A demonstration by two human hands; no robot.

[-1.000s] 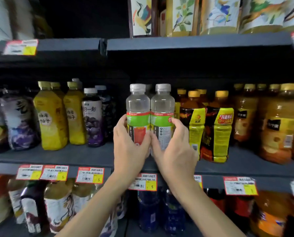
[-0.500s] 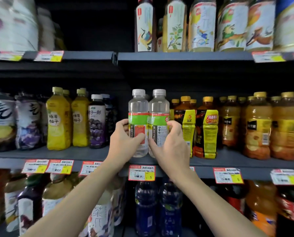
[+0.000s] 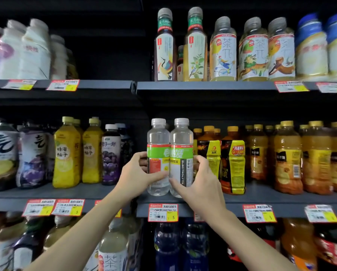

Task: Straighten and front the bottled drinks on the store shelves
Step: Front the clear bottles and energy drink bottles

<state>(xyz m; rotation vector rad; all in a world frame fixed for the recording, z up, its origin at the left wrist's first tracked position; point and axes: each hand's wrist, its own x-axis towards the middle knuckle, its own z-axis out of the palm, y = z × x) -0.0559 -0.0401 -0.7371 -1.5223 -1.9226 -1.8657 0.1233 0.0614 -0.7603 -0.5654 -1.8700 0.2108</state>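
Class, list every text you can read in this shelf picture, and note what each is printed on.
"ELECTROLYT", end hidden: right clear bottle.
"电解质": green bands across left clear bottle and the right one.
"蜂蜜柚子": yellow bottle.
"日一刻": purple bottle.
"茶π": tea bottle.
"东方树叶": neck label.
"5": price tag.
Other tags' small print: too blurred.

Two bottles stand side by side near the front edge of the middle shelf (image 3: 261, 195). The left bottle (image 3: 158, 139) and the right bottle (image 3: 181, 139) touch each other. The left hand (image 3: 136, 177) holds the left bottle from its left side. The right hand (image 3: 201, 185) holds the right bottle from its right side. The left-side bottles (image 3: 67, 153) stand past a small gap. The right-side bottles (image 3: 287, 159) stand close by, in rows going back. A price tag (image 3: 163, 212) hangs on the shelf edge just below. The top shelf (image 3: 202, 85) above holds a line of bottles.
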